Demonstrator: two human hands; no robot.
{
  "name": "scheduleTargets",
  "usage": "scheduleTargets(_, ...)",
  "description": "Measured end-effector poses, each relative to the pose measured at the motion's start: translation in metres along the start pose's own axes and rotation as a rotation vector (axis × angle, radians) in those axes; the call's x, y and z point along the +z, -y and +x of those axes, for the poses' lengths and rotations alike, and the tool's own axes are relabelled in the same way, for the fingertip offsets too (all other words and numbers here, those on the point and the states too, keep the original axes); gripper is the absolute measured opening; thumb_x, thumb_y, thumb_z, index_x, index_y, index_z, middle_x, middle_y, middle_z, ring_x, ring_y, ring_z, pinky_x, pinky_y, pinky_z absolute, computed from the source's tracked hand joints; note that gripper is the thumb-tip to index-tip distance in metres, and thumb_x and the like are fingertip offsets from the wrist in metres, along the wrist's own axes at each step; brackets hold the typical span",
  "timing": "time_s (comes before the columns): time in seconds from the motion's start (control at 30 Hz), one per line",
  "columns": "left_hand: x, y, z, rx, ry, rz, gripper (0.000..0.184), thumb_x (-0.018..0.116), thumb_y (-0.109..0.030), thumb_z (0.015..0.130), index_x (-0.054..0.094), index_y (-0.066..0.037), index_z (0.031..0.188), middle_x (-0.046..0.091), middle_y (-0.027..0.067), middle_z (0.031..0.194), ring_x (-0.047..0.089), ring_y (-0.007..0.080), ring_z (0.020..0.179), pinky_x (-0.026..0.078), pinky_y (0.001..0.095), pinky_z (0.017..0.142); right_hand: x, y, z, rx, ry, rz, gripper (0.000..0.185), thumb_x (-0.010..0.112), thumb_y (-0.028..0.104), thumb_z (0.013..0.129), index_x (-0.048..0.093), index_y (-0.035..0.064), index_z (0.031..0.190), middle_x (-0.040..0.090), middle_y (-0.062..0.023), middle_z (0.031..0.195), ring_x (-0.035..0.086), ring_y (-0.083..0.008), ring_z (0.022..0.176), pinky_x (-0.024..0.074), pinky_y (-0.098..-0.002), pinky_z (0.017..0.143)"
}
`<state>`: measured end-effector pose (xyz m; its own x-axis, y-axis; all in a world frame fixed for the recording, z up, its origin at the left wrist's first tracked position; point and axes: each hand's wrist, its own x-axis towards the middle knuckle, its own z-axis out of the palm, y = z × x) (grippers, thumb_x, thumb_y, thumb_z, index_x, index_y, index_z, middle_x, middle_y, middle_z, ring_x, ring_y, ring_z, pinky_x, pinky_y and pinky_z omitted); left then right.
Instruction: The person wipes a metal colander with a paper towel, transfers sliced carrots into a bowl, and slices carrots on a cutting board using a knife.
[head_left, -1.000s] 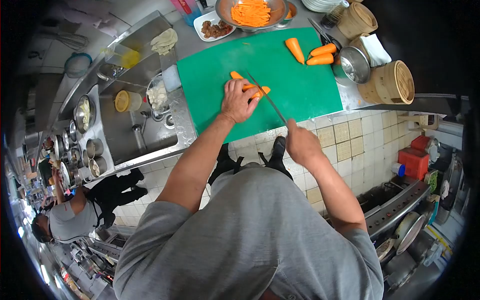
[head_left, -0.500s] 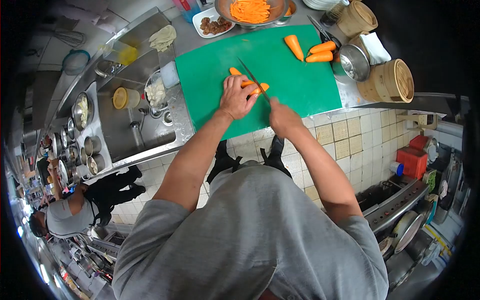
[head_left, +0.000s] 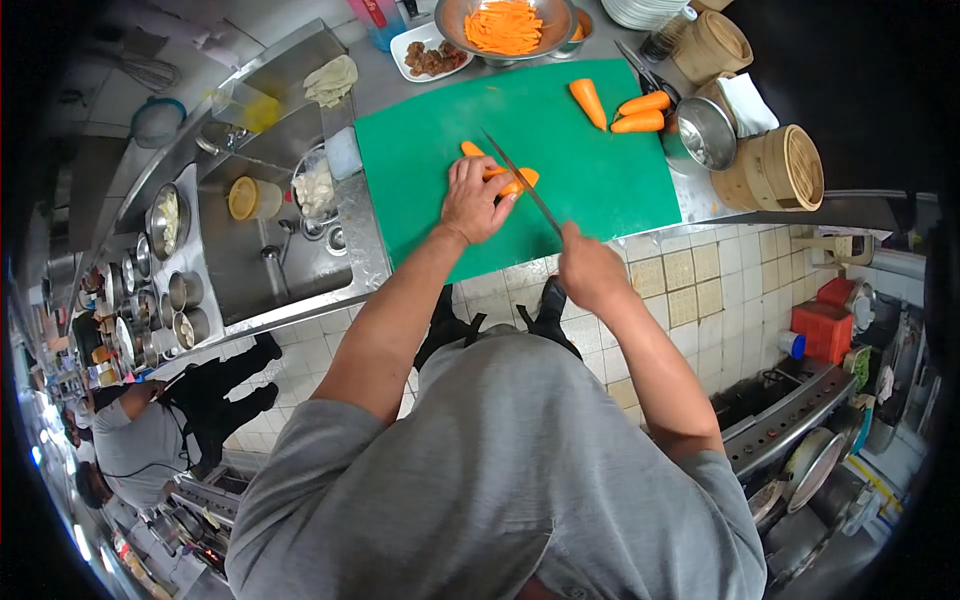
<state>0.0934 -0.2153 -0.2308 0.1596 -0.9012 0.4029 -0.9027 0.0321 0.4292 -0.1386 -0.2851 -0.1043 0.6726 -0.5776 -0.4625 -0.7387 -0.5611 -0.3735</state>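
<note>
On the green cutting board (head_left: 590,180), my left hand (head_left: 474,200) presses down on a cut carrot (head_left: 527,181), fingers curled over it. One orange end (head_left: 470,149) pokes out beyond the fingertips; the middle is hidden under them. My right hand (head_left: 596,270) grips the handle of a long kitchen knife (head_left: 537,198) near the board's front edge. Its blade slants up and left across the carrot, just right of my left fingers. Whether the edge is in the carrot or only on it I cannot tell. Several whole carrots (head_left: 588,103) lie at the board's upper right.
Behind the board stand a metal bowl of carrot strips (head_left: 505,27) and a white dish of brown pieces (head_left: 430,54). Scissors (head_left: 645,70), a steel bowl (head_left: 700,135) and bamboo steamers (head_left: 770,170) are to the right. Left is a sink (head_left: 285,250); a co-worker (head_left: 145,440) stands beyond.
My right hand has drawn the knife back toward my body and slightly right. My left hand stays on the carrot. The co-worker at left has shifted posture.
</note>
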Motion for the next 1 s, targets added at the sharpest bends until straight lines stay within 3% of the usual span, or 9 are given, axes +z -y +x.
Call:
scheduleTargets(0.23, 0.000, 0.001, 0.000, -0.003, -0.004, -0.014, 0.033, 0.077, -0.029, 0.089, 0.070, -0.012, 0.117, 0.055, 0.0154, 0.125, 0.050, 0.0379, 0.122, 0.037, 0.0556, 0.109, -0.007, -0.004, -0.053, 0.108, 0.155, -0.042, 0.018, 0.047, 0.011, 0.101, 0.047, 0.0004, 0.115, 0.072, -0.0292, 0.091, 0.071, -0.0501, 0.092, 0.0535, -0.0624, 0.080)
scheduleTargets(0.4, -0.003, 0.000, 0.002, 0.000, 0.006, -0.028, 0.033, 0.077, -0.029, 0.089, 0.070, -0.014, 0.118, 0.054, 0.0146, 0.124, 0.050, 0.0378, 0.121, 0.037, 0.0556, 0.109, 0.031, -0.011, 0.010, -0.039, 0.029, 0.004, 0.023, 0.048, 0.009, 0.099, 0.046, -0.0007, 0.120, 0.073, -0.0294, 0.098, 0.070, -0.0494, 0.096, 0.0541, -0.0606, 0.083)
scheduleTargets(0.47, -0.001, 0.000, 0.003, -0.002, 0.015, -0.024, 0.033, 0.077, -0.029, 0.089, 0.070, -0.014, 0.118, 0.054, 0.0146, 0.125, 0.050, 0.0380, 0.121, 0.037, 0.0555, 0.109, 0.027, 0.008, 0.054, 0.021, 0.083, 0.023, 0.027, 0.047, 0.007, 0.099, 0.046, 0.0008, 0.125, 0.073, -0.0295, 0.109, 0.072, -0.0469, 0.104, 0.0562, -0.0569, 0.089)
scheduleTargets(0.77, 0.003, 0.002, -0.003, -0.001, 0.003, -0.004, 0.036, 0.076, -0.031, 0.090, 0.069, -0.011, 0.118, 0.053, 0.0152, 0.126, 0.049, 0.0383, 0.121, 0.037, 0.0554, 0.110, 0.052, 0.009, 0.088, 0.015, -0.009, 0.051, 0.024, 0.049, 0.011, 0.099, 0.049, 0.0011, 0.122, 0.074, -0.0299, 0.107, 0.073, -0.0474, 0.103, 0.0565, -0.0562, 0.089)
scheduleTargets(1.0, 0.000, 0.001, -0.001, -0.028, 0.034, -0.005, 0.036, 0.075, -0.031, 0.091, 0.068, -0.010, 0.119, 0.053, 0.0151, 0.125, 0.049, 0.0379, 0.120, 0.037, 0.0554, 0.110, -0.011, 0.009, -0.022, 0.014, 0.055, -0.085, 0.019, 0.052, 0.009, 0.097, 0.050, -0.0020, 0.113, 0.074, -0.0307, 0.092, 0.073, -0.0489, 0.089, 0.0573, -0.0582, 0.082)
